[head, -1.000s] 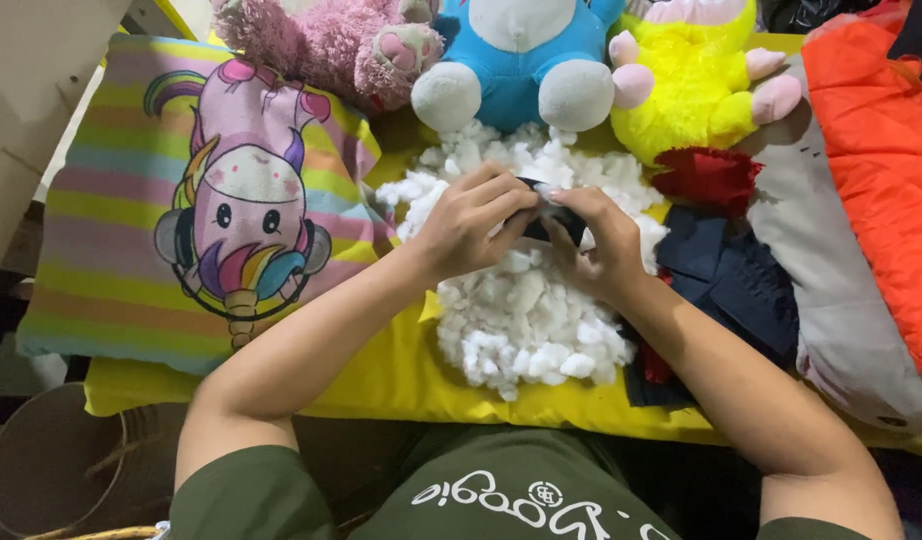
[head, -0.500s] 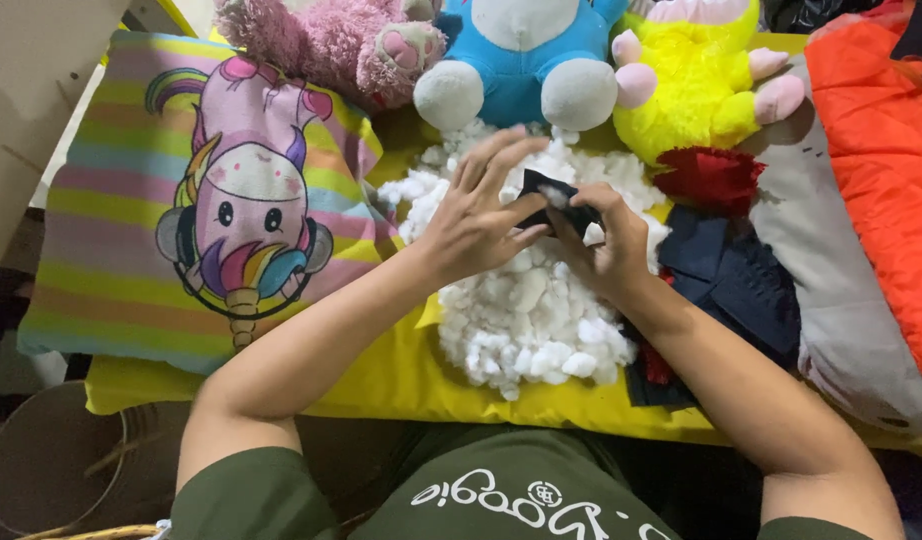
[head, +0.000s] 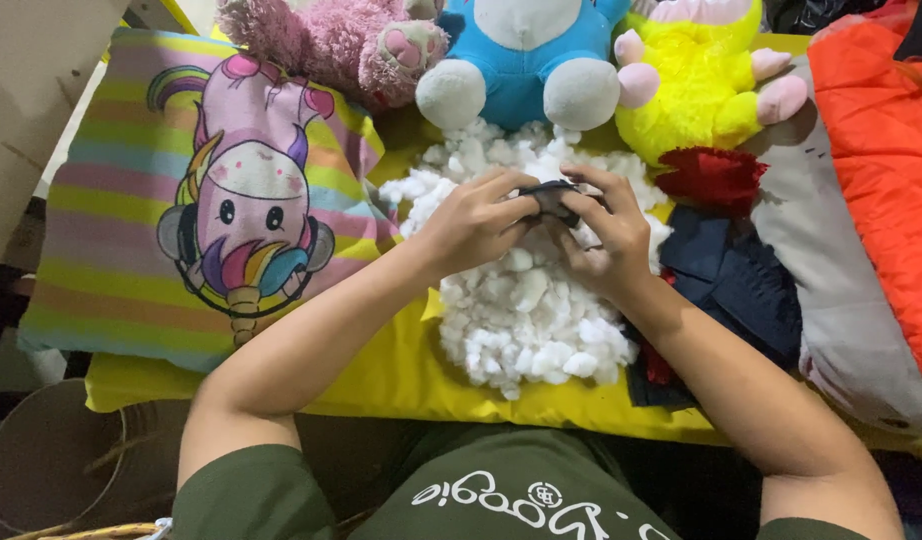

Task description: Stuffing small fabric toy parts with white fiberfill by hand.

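Note:
Both hands meet over a heap of white stuffing fluff [head: 526,300] lying on a yellow cloth [head: 401,370]. My left hand [head: 476,222] and my right hand [head: 606,232] both pinch a small dark piece of fabric [head: 551,196] held between them just above the fluff. The left fingers are curled on its left end. On its right end rest the thumb and fingers of the right hand. Most of the fabric piece is hidden by the fingers.
A striped unicorn cushion [head: 211,210] lies at the left. Pink [head: 331,45], blue [head: 526,60] and yellow [head: 701,85] plush toys line the back. Red [head: 711,175] and dark blue cloth pieces [head: 741,280] lie right of the fluff, beside grey [head: 841,300] and orange cushions [head: 881,170].
My left hand had spread its fingers over the fluff half a second ago; its fingers have now closed back onto the dark fabric piece. The right hand has barely moved.

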